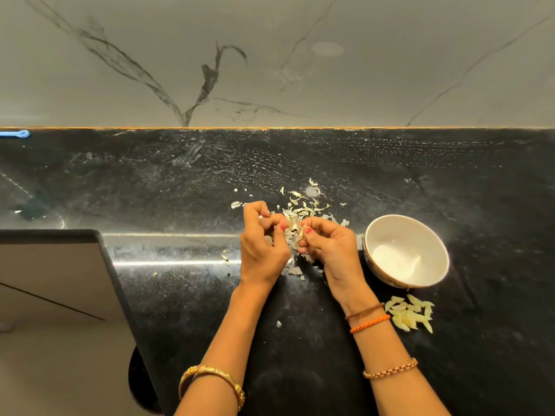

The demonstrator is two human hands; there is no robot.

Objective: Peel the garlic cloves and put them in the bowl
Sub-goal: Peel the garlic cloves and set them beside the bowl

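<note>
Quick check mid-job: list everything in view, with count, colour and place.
bowl: one, white, on the counter right of the hands
peeled cloves: a small heap, pale yellow, counter, near side of the bowl
garlic skins: scattered scraps, off-white, around and beyond the hands
counter: one, black, speckled
wall: grey, dark veins, behind the counter
blue object: one, far left edge, unclear
left hand: fingers curled at the skins
right hand: pinching a garlic clove

A black, dusty worktop [180, 295] carries everything. Papery garlic skins [303, 205] lie scattered under and just beyond the grip, a white bowl [432, 235] stands just right of it, and peeled cloves [410, 313] lie nearer, beside the bowl.
</note>
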